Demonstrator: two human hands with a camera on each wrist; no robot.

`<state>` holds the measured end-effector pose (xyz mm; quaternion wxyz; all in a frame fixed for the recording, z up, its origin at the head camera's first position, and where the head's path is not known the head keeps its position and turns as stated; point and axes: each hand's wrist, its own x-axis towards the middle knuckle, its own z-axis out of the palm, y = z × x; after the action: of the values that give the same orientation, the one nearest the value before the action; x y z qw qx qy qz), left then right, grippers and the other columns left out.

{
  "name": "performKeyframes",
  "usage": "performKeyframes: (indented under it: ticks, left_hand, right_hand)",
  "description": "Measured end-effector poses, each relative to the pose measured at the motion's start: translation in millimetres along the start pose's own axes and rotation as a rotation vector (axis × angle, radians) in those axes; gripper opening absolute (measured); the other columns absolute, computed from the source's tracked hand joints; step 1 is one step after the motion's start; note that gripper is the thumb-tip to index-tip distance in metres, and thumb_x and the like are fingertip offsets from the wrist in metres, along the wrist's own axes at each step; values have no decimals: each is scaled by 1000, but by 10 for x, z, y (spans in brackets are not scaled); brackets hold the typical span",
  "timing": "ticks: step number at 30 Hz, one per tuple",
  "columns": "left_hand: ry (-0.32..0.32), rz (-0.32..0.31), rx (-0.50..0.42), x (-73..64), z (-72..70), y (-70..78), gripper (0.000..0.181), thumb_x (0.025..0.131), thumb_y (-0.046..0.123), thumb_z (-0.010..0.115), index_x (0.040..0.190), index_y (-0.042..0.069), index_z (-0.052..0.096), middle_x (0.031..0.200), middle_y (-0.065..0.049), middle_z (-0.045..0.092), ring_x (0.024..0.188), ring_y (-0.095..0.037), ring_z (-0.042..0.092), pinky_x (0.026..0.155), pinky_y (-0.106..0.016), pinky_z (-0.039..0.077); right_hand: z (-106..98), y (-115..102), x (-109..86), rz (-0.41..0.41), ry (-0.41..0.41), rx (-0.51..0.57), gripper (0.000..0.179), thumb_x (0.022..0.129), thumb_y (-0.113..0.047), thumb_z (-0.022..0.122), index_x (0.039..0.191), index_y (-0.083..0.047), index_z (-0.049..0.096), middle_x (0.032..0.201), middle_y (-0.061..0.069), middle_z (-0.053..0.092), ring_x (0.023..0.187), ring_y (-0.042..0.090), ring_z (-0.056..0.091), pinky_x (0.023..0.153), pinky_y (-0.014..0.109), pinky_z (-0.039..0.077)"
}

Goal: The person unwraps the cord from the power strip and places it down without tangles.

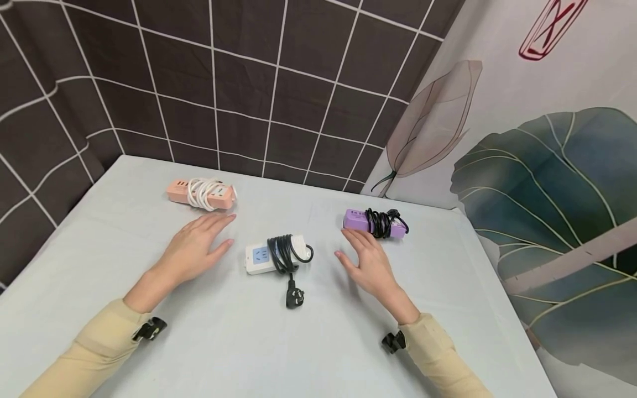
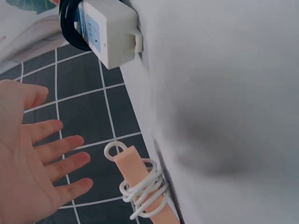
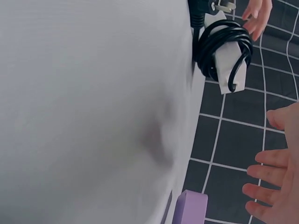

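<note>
Between the two hands lies a white power strip (image 1: pixel 260 258) with blue socket faces, its black cord (image 1: pixel 283 253) wound round it and the black plug (image 1: pixel 294 297) towards the near side. My left hand (image 1: pixel 195 249) hovers over the table with fingers spread and holds nothing; just beyond its fingertips sits a pink power strip (image 1: pixel 178 191) wrapped in a white cord (image 1: pixel 201 193). On the other side my right hand (image 1: pixel 369 264) is likewise extended, nothing in it. Its fingertips overlap the near edge of a purple power strip (image 1: pixel 355 220) bound with black cord (image 1: pixel 380 223).
A pale cloth covers the table (image 1: pixel 239 348). Behind it hangs a dark curtain (image 1: pixel 249 94) with a white grid, and to the right a light curtain (image 1: pixel 497 66) printed with large leaves. Each sleeve carries a small black wrist device (image 1: pixel 150 328).
</note>
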<state>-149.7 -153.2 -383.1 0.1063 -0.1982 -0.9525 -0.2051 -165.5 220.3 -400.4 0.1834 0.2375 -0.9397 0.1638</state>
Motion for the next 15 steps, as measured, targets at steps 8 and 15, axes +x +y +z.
performKeyframes:
  ticks: [8, 15]
  left_hand:
    - [-54, -52, -130, 35, 30, 51, 53, 95, 27, 55, 142, 5, 43, 144, -21, 46, 133, -41, 39, 105, -60, 34]
    - [-45, -45, -121, 77, 86, 99, 53, 94, 27, 57, 141, 5, 45, 141, -21, 49, 131, -41, 42, 102, -60, 37]
  right_hand:
    - [3, -76, 70, -15, 44, 44, 51, 86, -33, 69, 129, -6, 59, 128, 13, 62, 117, 29, 54, 100, 45, 44]
    - [24, -139, 116, 46, -2, 104, 52, 83, -33, 73, 126, -7, 61, 126, 14, 63, 117, 34, 55, 103, 51, 41]
